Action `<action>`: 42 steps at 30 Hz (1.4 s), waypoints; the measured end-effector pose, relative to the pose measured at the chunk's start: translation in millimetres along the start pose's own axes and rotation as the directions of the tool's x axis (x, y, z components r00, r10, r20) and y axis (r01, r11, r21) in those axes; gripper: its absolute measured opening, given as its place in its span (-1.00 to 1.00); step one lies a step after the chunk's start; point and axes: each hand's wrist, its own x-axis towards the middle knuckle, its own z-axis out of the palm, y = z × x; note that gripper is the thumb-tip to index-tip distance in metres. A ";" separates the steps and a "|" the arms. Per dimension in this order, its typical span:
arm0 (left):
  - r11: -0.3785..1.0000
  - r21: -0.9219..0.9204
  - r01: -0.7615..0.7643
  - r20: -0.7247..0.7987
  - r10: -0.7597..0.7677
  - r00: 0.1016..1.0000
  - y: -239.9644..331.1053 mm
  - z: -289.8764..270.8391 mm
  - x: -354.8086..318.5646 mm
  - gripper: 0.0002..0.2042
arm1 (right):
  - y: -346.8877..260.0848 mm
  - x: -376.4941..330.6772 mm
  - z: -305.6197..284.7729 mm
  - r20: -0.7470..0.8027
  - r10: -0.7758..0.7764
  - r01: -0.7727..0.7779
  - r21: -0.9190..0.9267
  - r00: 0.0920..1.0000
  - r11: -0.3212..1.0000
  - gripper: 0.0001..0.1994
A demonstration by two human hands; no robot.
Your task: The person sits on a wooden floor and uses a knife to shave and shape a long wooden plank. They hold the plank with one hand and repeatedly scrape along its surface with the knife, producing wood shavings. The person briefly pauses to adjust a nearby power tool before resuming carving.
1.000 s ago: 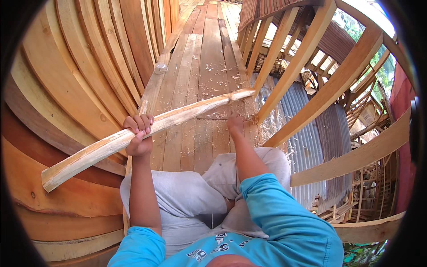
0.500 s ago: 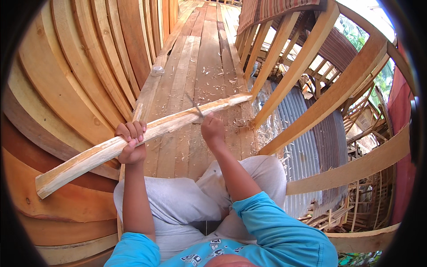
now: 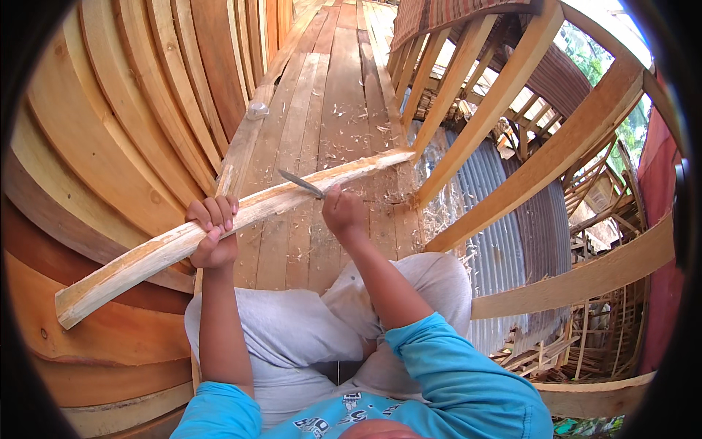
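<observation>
A long, pale, rough-shaved wooden pole (image 3: 168, 247) lies slantwise before me, its near end at the left and its far end by the railing on the right. My left hand (image 3: 212, 233) is closed around it left of the middle, fingers over the top and thumb on the near side. My right hand (image 3: 344, 212) is closed on the handle of a knife, the handle mostly hidden in the fist. The knife's grey blade (image 3: 300, 183) points up and left across the pole's middle; whether it touches the wood I cannot tell.
Wood shavings lie scattered over the plank floor (image 3: 336, 80). A plank wall (image 3: 110, 110) rises at the left. Wooden railing slats (image 3: 468, 110) stand at the right, with corrugated metal sheets (image 3: 490, 212) beyond them. A small clear plastic item (image 3: 257, 110) rests by the wall. My crossed legs are beneath my arms.
The knife has moved left and slightly nearer, its blade tilting further left over the pole. My left hand and the pole have shifted only slightly.
</observation>
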 end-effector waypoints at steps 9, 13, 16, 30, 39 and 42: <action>0.999 -0.036 -0.017 0.018 0.018 1.000 -2.3 5.9 5.1 -0.79 | 69.6 28.6 13.7 -0.226 0.406 -0.378 0.157 0.886 0.912 -0.36; 1.000 -0.002 -0.016 0.009 0.016 1.000 -1.7 -1.4 0.6 -0.79 | 17.1 3.2 9.6 -0.079 0.018 -0.021 -0.039 0.997 0.999 -0.38; 1.000 -0.024 -0.003 0.008 0.003 1.000 -5.4 11.6 4.9 -0.78 | 74.4 34.7 3.8 -0.293 0.313 -0.316 0.039 0.903 0.948 -0.38; 0.998 -0.016 -0.058 0.023 0.059 0.998 -4.0 -5.2 -2.0 -0.79 | 115.7 55.1 74.7 -0.062 0.612 -0.504 0.505 0.788 0.700 -0.34; 0.996 -0.037 -0.077 -0.227 0.066 0.972 -14.8 7.7 -9.1 -0.82 | 82.7 24.4 26.4 0.403 0.596 -0.694 0.593 0.695 0.408 -0.49; 0.990 -0.114 -0.084 -0.454 0.023 0.891 -28.0 11.7 -8.7 -0.86 | 75.1 15.6 9.8 0.400 0.604 -0.694 0.603 0.689 0.393 -0.39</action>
